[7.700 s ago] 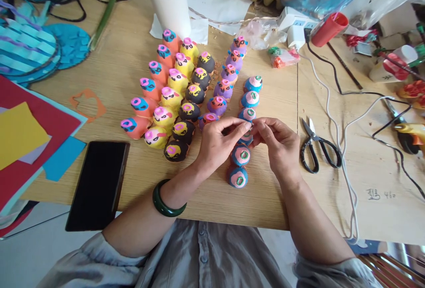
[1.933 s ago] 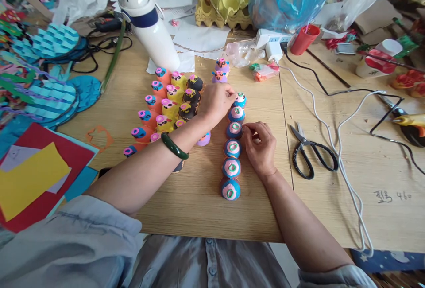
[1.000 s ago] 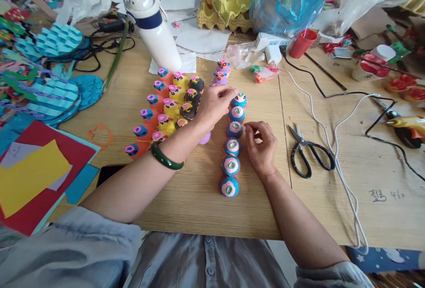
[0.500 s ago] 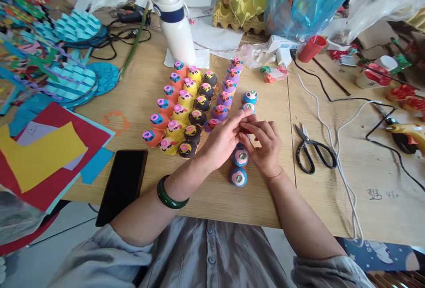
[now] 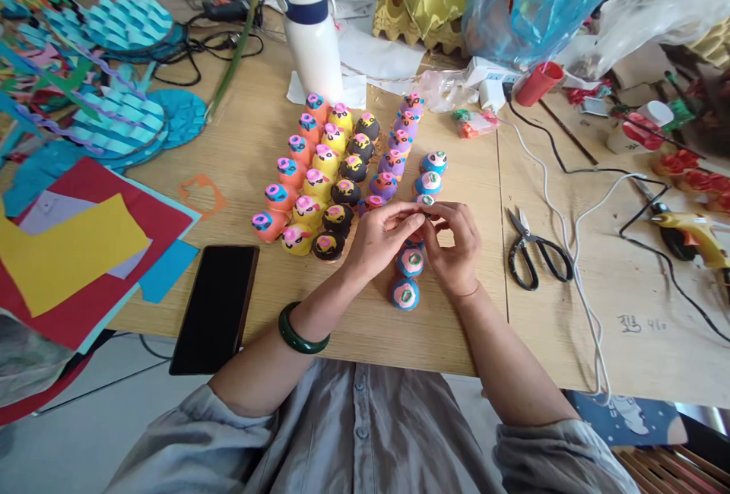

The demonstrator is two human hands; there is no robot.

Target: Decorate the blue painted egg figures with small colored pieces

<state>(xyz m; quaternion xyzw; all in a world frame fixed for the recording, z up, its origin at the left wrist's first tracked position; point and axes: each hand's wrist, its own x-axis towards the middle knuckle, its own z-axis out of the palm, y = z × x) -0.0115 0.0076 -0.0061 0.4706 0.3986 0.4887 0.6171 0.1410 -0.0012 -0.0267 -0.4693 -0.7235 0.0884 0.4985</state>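
Left hand (image 5: 373, 242): fingertips together, meeting the right's; anything pinched is too small to tell.
Right hand (image 5: 456, 251): fingers curled in; cannot tell whether they close fully.
Blue-and-pink row (image 5: 410, 261): on the table (image 5: 445, 334), running beneath the fingers, partly hidden.
Purple row (image 5: 391, 164): beyond and left of the fingertips.
Scissors (image 5: 528, 236): right of the fingers, blades parted.

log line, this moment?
left hand: pinched, meeting right hand | held: unclear | underneath: blue-and-pink painted cups | rightward: scissors
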